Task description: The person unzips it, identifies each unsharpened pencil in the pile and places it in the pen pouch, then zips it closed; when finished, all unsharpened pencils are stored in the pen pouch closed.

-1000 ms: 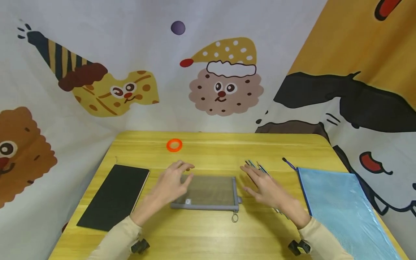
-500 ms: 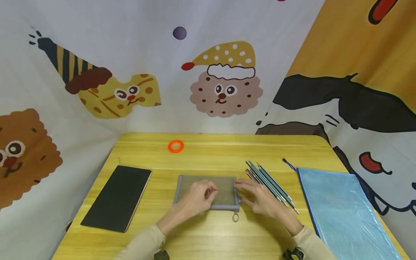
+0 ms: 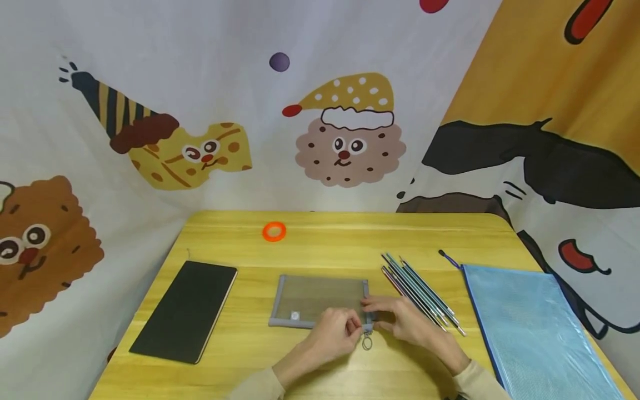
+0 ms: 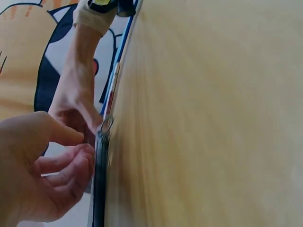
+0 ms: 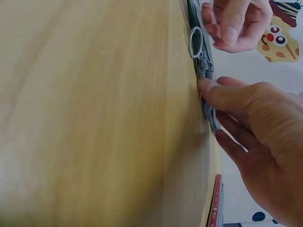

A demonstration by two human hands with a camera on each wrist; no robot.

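Observation:
A grey mesh zipper pouch lies flat on the wooden table. A metal ring hangs from its zipper at the near right corner. My right hand holds that corner, fingers over the right edge; in the right wrist view its thumb presses beside the zipper end. Over the pouch's near edge is my left hand, fingers loosely bent close to the zipper. Nothing shows between its thumb and fingertips, seen from the left wrist, where the ring stands just beyond them.
Several pencils lie fanned out to the right of the pouch, partly behind my right hand. Farther right is a blue mesh zipper bag. A black notebook lies on the left, and an orange ring sits near the back edge.
Both hands came down to the pouch from apart. My left hand moved right and nearer to the zipper end; my right hand moved off the pencils onto the pouch's right corner.

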